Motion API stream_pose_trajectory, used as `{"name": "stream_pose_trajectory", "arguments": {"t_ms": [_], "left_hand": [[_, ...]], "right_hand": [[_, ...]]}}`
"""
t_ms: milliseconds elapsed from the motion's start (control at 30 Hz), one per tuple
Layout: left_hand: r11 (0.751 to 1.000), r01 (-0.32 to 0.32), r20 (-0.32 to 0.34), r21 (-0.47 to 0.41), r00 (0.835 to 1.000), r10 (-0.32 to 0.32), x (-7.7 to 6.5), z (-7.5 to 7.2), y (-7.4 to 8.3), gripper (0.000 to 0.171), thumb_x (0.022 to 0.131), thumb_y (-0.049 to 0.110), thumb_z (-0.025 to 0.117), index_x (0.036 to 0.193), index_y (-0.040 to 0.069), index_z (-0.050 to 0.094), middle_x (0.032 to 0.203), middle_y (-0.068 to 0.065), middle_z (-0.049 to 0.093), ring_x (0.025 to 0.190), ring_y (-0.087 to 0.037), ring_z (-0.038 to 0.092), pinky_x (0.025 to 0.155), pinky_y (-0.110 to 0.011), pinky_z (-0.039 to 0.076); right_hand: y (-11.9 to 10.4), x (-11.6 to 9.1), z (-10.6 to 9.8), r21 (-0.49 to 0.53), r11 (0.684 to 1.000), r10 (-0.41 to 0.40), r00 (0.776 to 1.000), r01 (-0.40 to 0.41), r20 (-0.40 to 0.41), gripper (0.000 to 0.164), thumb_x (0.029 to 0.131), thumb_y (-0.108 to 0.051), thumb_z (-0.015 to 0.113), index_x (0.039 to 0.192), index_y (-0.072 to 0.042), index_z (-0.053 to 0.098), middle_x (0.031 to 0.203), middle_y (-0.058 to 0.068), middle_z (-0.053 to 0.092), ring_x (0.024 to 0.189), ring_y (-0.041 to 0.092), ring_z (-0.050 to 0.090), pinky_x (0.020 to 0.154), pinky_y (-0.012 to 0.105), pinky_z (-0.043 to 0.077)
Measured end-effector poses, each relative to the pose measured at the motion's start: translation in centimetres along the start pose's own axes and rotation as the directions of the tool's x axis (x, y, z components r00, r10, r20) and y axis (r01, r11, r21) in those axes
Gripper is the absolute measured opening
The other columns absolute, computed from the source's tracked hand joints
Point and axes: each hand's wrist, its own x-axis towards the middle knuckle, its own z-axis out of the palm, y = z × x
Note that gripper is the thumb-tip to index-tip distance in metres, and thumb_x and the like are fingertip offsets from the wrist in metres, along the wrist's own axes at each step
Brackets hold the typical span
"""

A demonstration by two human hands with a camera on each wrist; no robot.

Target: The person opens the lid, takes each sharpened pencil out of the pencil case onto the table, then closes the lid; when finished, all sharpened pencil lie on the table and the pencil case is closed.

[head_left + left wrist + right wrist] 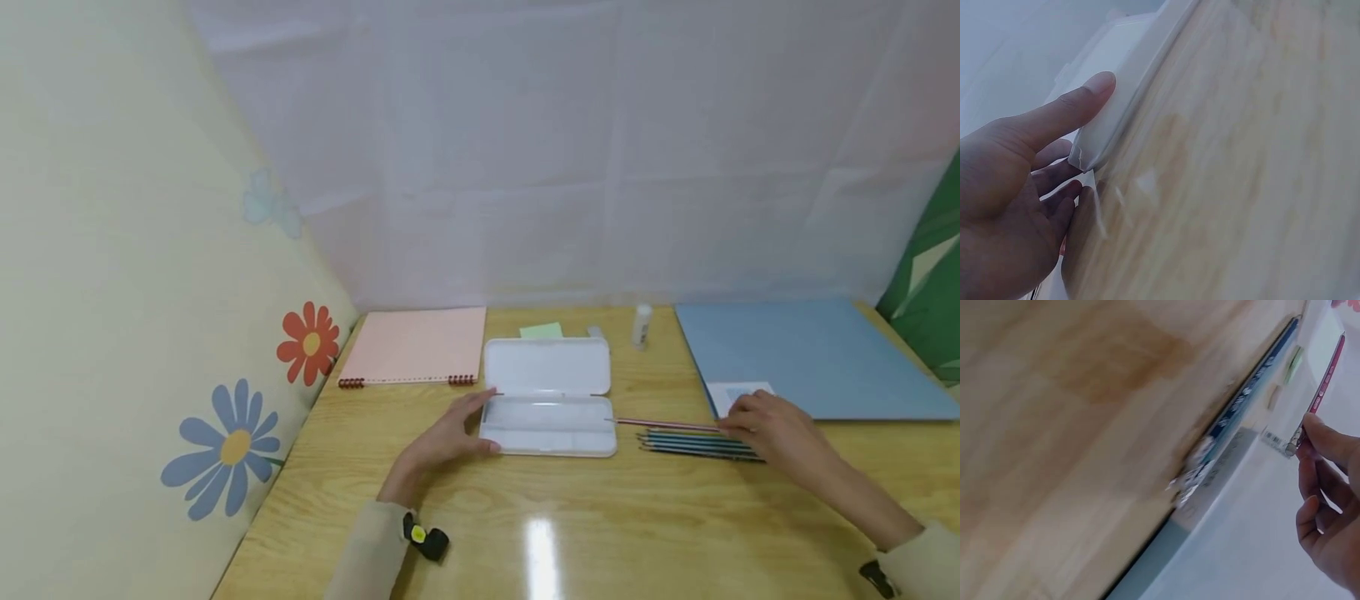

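Observation:
A white pencil case [551,440] lies with its lid [547,365] tipped back, and no pencil shows in its tray. My left hand [441,435] holds the case's left end, the thumb on its front side and the fingers toward the back corner; the left wrist view shows the thumb [1088,97] against the case wall. Between thumb and fingertips my right hand [783,433] pinches a red pencil [1327,378] near its eraser end, its tip pointing toward the case. Below that hand, several blue and green pencils [693,446] lie side by side on the table.
Left of the case, at the back, lies a pink spiral notebook [420,342]. Green sticky notes [542,331] and a small grey item [595,332] sit behind the lid. A white glue stick [642,326] stands upright. A large blue folder [795,358] covers the back right.

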Motion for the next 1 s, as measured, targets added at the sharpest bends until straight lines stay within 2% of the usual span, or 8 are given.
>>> {"name": "stream_pose_trajectory", "arguments": {"t_ms": [67, 133, 267, 433, 767, 867, 967, 1000], "left_hand": [[1.0, -0.001, -0.001, 0.0, 1.0, 0.001, 0.0, -0.1, 0.0, 0.093, 0.076, 0.038, 0.081, 0.152, 0.028, 0.029, 0.158, -0.009, 0.019, 0.144, -0.032, 0.013, 0.114, -0.057, 0.015], [1.0, 0.001, -0.003, 0.001, 1.0, -0.001, 0.0, -0.2, 0.0, 0.093, 0.076, 0.038, 0.081, 0.152, 0.028, 0.029, 0.158, -0.009, 0.019, 0.144, -0.031, 0.013, 0.114, -0.057, 0.015], [1.0, -0.011, -0.002, 0.003, 1.0, 0.011, 0.1, -0.2, 0.0, 0.092, 0.076, 0.038, 0.081, 0.152, 0.027, 0.029, 0.158, -0.009, 0.02, 0.144, -0.031, 0.014, 0.114, -0.056, 0.015], [1.0, -0.02, -0.006, -0.002, 1.0, 0.02, 0.1, -0.2, -0.1, 0.091, 0.077, 0.035, 0.08, 0.152, 0.026, 0.03, 0.158, -0.011, 0.02, 0.144, -0.033, 0.014, 0.113, -0.058, 0.016], [1.0, -0.018, -0.009, -0.007, 1.0, 0.018, 0.0, -0.1, 0.0, 0.089, 0.078, 0.033, 0.08, 0.152, 0.026, 0.031, 0.158, -0.011, 0.02, 0.144, -0.034, 0.014, 0.113, -0.059, 0.015], [1.0, -0.014, -0.003, 0.0, 1.0, 0.014, 0.1, 0.0, 0.0, 0.091, 0.077, 0.036, 0.08, 0.152, 0.026, 0.03, 0.158, -0.01, 0.02, 0.144, -0.033, 0.014, 0.113, -0.058, 0.015], [1.0, -0.007, 0.005, -0.004, 1.0, 0.007, 0.1, 0.0, 0.0, 0.093, 0.076, 0.038, 0.081, 0.153, 0.027, 0.028, 0.158, -0.009, 0.019, 0.144, -0.033, 0.014, 0.114, -0.057, 0.015], [1.0, -0.011, 0.003, -0.006, 1.0, 0.011, 0.1, 0.0, -0.1, 0.094, 0.076, 0.038, 0.081, 0.153, 0.026, 0.028, 0.158, -0.01, 0.019, 0.144, -0.034, 0.014, 0.113, -0.058, 0.015]], "right_hand": [[0.3, -0.9, -0.3, 0.016, 1.0, 0.017, 1.0, -0.017, 0.024, 0.007, 0.072, -0.018, 0.078, 0.077, -0.014, 0.075, 0.072, -0.011, 0.056, 0.063, 0.004, 0.048, 0.054, 0.027, 0.046], [0.6, -1.8, -0.5, 0.034, 0.999, 0.026, 0.999, -0.028, 0.039, 0.023, 0.057, -0.003, 0.083, 0.076, -0.015, 0.075, 0.072, -0.012, 0.056, 0.063, 0.002, 0.047, 0.053, 0.022, 0.044], [1.3, -3.2, -0.6, 0.038, 0.999, 0.008, 0.999, -0.01, 0.045, 0.008, 0.069, -0.021, 0.08, 0.073, -0.017, 0.074, 0.073, -0.01, 0.057, 0.064, 0.005, 0.048, 0.05, 0.017, 0.039], [1.8, -4.3, -0.7, 0.032, 0.999, -0.003, 0.999, 0.001, 0.047, 0.032, 0.087, -0.044, 0.059, 0.073, -0.019, 0.073, 0.076, -0.009, 0.059, 0.067, 0.008, 0.051, 0.053, 0.022, 0.042], [2.1, -4.9, -0.6, 0.017, 0.997, -0.071, 0.996, 0.07, 0.052, 0.051, 0.095, -0.051, 0.041, 0.074, -0.018, 0.074, 0.077, -0.011, 0.057, 0.069, 0.007, 0.053, 0.059, 0.022, 0.045], [2.1, -5.0, -0.7, -0.01, 0.997, -0.074, 0.993, 0.075, 0.091, 0.038, 0.091, -0.045, 0.054, 0.074, -0.018, 0.073, 0.076, -0.009, 0.058, 0.068, 0.008, 0.053, 0.057, 0.027, 0.047], [2.1, -5.2, -0.7, -0.043, 0.995, -0.08, 0.99, 0.086, 0.118, 0.008, 0.072, -0.025, 0.075, 0.073, -0.018, 0.072, 0.076, -0.009, 0.058, 0.068, 0.01, 0.054, 0.058, 0.029, 0.048], [2.1, -5.2, -0.7, -0.048, 0.995, -0.079, 0.989, 0.085, 0.123, 0.01, 0.065, -0.018, 0.078, 0.073, -0.018, 0.072, 0.075, -0.008, 0.058, 0.067, 0.01, 0.053, 0.057, 0.029, 0.047]]}}
